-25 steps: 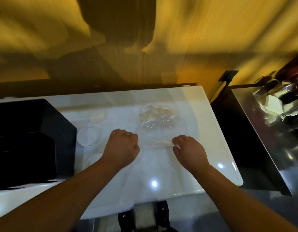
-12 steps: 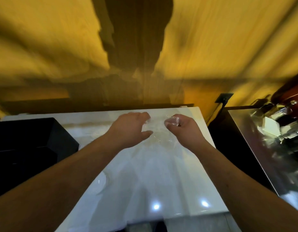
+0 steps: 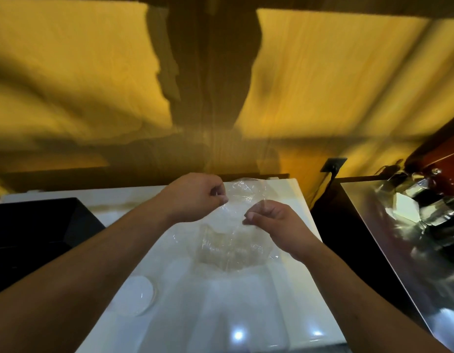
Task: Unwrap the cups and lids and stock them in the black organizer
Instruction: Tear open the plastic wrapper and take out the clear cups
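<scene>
A clear plastic bag (image 3: 233,240) hangs above the white table (image 3: 246,301), with a blurred stack of clear items in its lower part. My left hand (image 3: 195,197) pinches the bag's upper left edge. My right hand (image 3: 274,222) pinches its upper right edge. The bag's mouth is stretched between the two hands. A clear round lid (image 3: 139,296) lies on the table under my left forearm. The black organizer (image 3: 37,235) stands at the table's left side.
A wooden wall rises behind the table. A wall socket (image 3: 333,164) with a cable sits at the right rear. To the right stands a shiny metal counter (image 3: 399,250) with steel vessels (image 3: 424,200). A dark gap separates it from the table.
Both hands have lifted the bag off the table and pulled its top apart; the stack now hangs lower in the bag. The camera has tilted up toward the wall.
</scene>
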The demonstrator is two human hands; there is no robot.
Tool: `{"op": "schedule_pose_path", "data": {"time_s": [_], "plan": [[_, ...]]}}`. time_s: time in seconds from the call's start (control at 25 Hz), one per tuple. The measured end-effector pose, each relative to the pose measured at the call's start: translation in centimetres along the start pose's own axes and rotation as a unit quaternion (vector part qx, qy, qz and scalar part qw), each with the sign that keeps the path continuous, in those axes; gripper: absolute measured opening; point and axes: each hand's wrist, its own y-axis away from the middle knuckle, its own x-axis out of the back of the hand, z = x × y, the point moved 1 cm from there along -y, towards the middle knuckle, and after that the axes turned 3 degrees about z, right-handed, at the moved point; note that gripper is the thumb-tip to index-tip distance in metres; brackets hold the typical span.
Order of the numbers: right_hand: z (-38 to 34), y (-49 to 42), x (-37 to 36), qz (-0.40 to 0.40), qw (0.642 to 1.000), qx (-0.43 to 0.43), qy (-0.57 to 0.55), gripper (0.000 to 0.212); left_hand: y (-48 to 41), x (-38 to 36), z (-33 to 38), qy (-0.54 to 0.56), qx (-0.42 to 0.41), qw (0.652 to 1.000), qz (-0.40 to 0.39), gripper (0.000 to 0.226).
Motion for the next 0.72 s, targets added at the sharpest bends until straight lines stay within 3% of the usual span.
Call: {"op": "schedule_pose_path", "data": {"time_s": [0.08, 0.16, 0.24, 0.32, 0.4, 0.72], "plan": [[-0.6, -0.2, -0.5, 0.007, 1.0, 0.0, -0.005, 0.016, 0.6, -0.2, 0.2, -0.11, -0.053, 0.984, 0.13, 0.024], [-1.1, -0.5, -1.0, 0.026, 1.0, 0.001, -0.006, 0.015, 1.3, -1.3, 0.4, -0.195, -0.135, 0.943, 0.232, 0.036], [-1.5, -0.8, -1.3, 0.037, 0.999, -0.007, -0.033, 0.015, 1.7, -2.2, 0.7, -0.198, -0.183, 0.939, 0.215, 0.041], [-2.0, -1.1, -1.3, 0.038, 0.999, -0.014, -0.029, 0.018, 1.6, -2.8, 0.8, -0.187, -0.166, 0.955, 0.159, 0.055], [-2.5, -1.3, -1.3, 0.03, 0.999, -0.012, -0.013, 0.019, 1.3, -3.3, 0.9, -0.18, -0.145, 0.961, 0.152, 0.064], [-2.6, -1.0, 0.1, -0.049, 0.998, -0.023, 0.034, 0.023, 0.5, -4.0, -0.1, -0.091, -0.127, 0.974, 0.163, 0.042]]}}
